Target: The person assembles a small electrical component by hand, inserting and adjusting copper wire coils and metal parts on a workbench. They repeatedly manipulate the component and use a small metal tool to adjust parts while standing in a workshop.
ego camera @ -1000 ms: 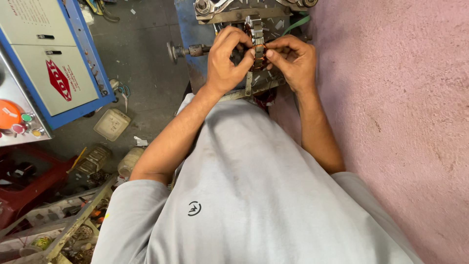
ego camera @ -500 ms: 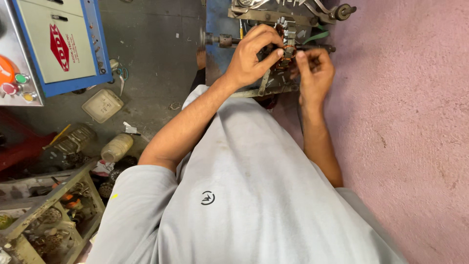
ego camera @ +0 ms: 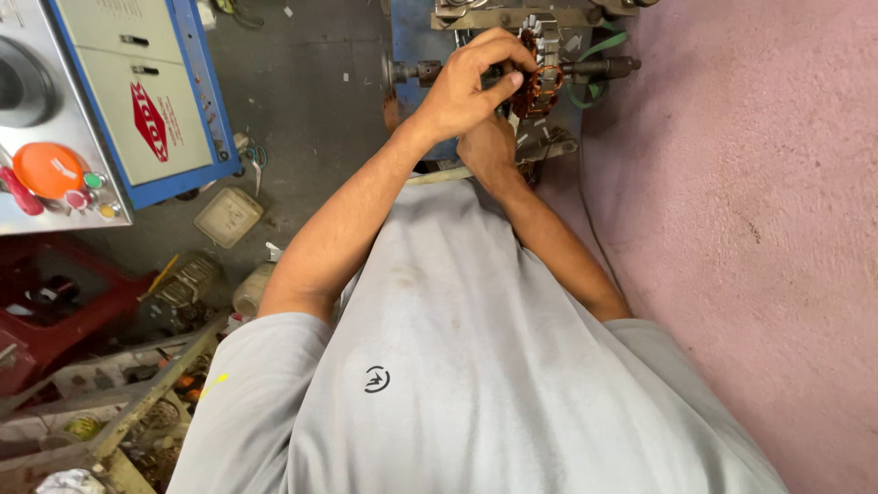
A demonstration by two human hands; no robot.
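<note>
At far left of the frame stands a grey panel [ego camera: 55, 119] with an orange knob [ego camera: 48, 169], beside it a blue-edged cabinet [ego camera: 151, 91]. Below them, clutter crowds the floor [ego camera: 311, 82]. At upper centre my left hand [ego camera: 471, 82] curls over the copper coil [ego camera: 540, 87], fingers bent narrow and pinching its windings. The coil sits on a steel shaft [ego camera: 594, 66] whose long axis runs left to right across the frame, held in a blue fixture [ego camera: 407, 37]. The coil lies just right of my left hand's fingertips. My right hand [ego camera: 485, 146] is tucked beneath the left, lower in the frame; how far it is closed I cannot tell. A pink wall [ego camera: 759, 229] fills the right.
</note>
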